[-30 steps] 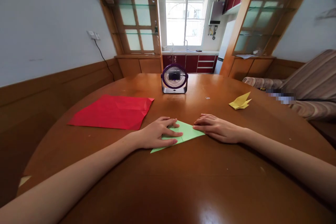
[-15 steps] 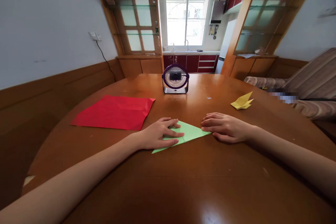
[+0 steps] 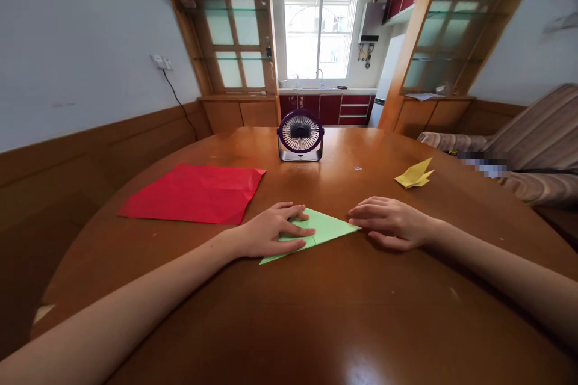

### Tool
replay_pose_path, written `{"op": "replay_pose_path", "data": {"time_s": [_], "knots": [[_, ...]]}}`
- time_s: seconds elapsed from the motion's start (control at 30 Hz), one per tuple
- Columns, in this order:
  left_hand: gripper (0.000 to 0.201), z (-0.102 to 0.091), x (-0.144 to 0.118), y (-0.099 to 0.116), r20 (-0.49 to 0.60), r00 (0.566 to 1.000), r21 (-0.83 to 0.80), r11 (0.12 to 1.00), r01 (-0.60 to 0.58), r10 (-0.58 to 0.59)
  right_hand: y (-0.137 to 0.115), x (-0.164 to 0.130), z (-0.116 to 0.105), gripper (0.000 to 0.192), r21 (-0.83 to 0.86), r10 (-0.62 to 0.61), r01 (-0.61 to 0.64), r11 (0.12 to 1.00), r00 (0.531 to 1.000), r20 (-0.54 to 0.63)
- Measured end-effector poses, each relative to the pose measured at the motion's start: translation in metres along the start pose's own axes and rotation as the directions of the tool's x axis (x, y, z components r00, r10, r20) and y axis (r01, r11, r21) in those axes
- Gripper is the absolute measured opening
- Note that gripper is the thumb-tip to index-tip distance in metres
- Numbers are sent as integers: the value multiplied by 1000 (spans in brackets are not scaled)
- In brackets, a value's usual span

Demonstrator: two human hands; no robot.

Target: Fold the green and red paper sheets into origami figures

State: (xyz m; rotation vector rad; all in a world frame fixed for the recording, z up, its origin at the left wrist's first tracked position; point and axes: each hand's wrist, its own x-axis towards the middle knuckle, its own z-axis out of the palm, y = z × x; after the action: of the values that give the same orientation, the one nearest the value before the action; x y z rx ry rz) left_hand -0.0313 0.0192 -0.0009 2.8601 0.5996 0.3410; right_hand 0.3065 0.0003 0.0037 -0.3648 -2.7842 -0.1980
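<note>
A light green paper (image 3: 327,228), folded into a long triangle, lies flat on the round wooden table (image 3: 289,313) in front of me. My left hand (image 3: 271,230) rests palm down on its left half, fingers spread, pressing it to the table. My right hand (image 3: 391,221) lies flat on the wood just right of the paper's pointed right tip, fingertips at or barely off that tip, holding nothing.
A red paper sheet (image 3: 194,192) lies flat at the left. A small purple desk fan (image 3: 300,135) stands at the table's far middle. A folded yellow paper shape (image 3: 414,174) sits at the far right. A striped sofa (image 3: 533,144) is beyond the table's right edge.
My right hand has slid rightward off the green paper's right end and now rests beside its tip. My left hand has stayed pressed on the paper.
</note>
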Motion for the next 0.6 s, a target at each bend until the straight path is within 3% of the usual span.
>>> {"op": "replay_pose_path", "data": {"time_s": [0.17, 0.43, 0.6], "knots": [[35, -1, 0, 1, 3, 1000, -10, 1000, 4, -4, 1, 0, -1, 30, 118, 29, -30, 993, 1000, 6], [35, -1, 0, 1, 3, 1000, -14, 1000, -1, 1, 2, -2, -8, 23, 131, 6, -6, 991, 1000, 2], [34, 0, 1, 0, -5, 1000, -10, 1000, -4, 4, -1, -1, -5, 26, 212, 75, -55, 976, 993, -88]]}}
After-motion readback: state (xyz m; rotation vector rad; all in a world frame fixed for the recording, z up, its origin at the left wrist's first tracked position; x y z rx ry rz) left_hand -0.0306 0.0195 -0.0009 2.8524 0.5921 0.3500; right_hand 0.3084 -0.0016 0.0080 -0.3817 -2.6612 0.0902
